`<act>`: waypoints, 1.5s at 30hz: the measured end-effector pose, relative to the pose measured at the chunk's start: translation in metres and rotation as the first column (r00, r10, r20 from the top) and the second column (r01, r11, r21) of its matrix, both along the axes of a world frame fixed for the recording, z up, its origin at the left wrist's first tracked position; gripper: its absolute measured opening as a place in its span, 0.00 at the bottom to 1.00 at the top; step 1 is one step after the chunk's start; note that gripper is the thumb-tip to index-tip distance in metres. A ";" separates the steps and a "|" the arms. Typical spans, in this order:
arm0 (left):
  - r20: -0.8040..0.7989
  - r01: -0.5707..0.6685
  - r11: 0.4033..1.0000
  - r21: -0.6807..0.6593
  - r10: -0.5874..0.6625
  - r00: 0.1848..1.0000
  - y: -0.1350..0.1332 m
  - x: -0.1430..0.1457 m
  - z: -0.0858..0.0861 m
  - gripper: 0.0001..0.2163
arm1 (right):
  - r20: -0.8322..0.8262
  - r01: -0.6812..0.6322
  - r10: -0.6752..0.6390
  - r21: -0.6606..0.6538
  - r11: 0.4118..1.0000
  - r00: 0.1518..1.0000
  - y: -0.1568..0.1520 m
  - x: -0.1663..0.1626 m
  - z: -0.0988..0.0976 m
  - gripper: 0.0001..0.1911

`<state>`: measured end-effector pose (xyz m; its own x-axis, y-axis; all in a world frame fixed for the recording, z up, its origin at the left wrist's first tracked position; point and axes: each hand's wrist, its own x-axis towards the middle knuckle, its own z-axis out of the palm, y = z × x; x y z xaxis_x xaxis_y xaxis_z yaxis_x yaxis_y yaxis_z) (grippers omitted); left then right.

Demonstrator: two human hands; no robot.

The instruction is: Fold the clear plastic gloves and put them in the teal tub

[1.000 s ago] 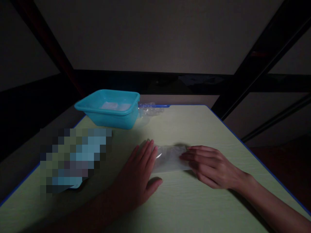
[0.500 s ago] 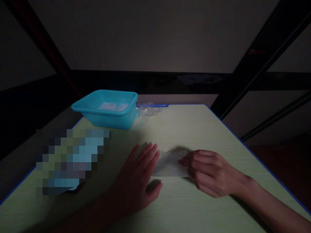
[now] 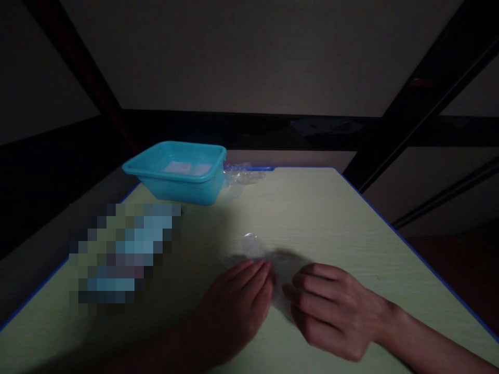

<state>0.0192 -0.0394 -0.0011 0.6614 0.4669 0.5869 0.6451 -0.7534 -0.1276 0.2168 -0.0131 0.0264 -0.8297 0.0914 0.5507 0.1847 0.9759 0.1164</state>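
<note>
On the table in front of me lies a thin clear plastic bag (image 3: pixel 284 283), crinkled and partly covered by my fingers. My left hand (image 3: pixel 240 306) is closed, its fingers pressed together on the left side of the bag. A loose, shiny flap of film sticks up just beyond those fingertips. From the other side, my right hand (image 3: pixel 333 306) grips the bag's right edge with curled fingers, the thumb mostly hidden. Whether the bag holds anything cannot be made out.
A turquoise plastic basin (image 3: pixel 183 189) with white flat pieces inside stands at the back left. More clear plastic film (image 3: pixel 245 176) lies beside it. A pixelated object (image 3: pixel 132 249) is on the left of the pale, blue-edged table (image 3: pixel 331 218).
My left hand has gone from spread fingers to closed on the bag. Both hands and the bag have come closer to me, and the bag is now tilted and more crumpled.
</note>
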 end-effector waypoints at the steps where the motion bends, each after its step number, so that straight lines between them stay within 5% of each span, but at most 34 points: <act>1: -0.005 0.008 1.000 -0.014 -0.008 1.000 0.000 -0.001 -0.001 0.14 | 0.008 0.003 -0.003 0.015 1.000 1.000 0.003 0.001 -0.001 0.19; 10: -0.045 0.055 0.996 -0.074 -0.059 0.997 0.001 -0.008 -0.002 0.13 | 0.082 0.093 -0.093 0.001 0.996 0.992 0.030 0.017 -0.011 0.13; 17: -0.081 0.075 0.994 -0.081 -0.082 0.993 0.002 -0.010 -0.001 0.15 | 0.095 0.051 -0.051 0.003 0.999 0.994 0.020 0.011 -0.006 0.18; 36: -0.048 -0.004 0.994 -0.110 -0.001 0.999 -0.017 -0.018 0.003 0.17 | 0.259 0.046 -0.045 0.001 0.999 0.965 -0.003 0.009 0.001 0.15; 45: -0.011 0.058 0.993 -0.104 -0.059 0.998 -0.019 -0.019 0.010 0.21 | 0.243 0.015 -0.009 -0.023 1.000 0.970 -0.006 0.009 0.001 0.13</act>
<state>0.0001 -0.0588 0.0085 0.6975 0.4849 0.5277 0.5981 -0.7994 -0.0560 0.2263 -0.0195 0.0279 -0.9369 0.1133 0.3307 0.1660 0.9768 0.1355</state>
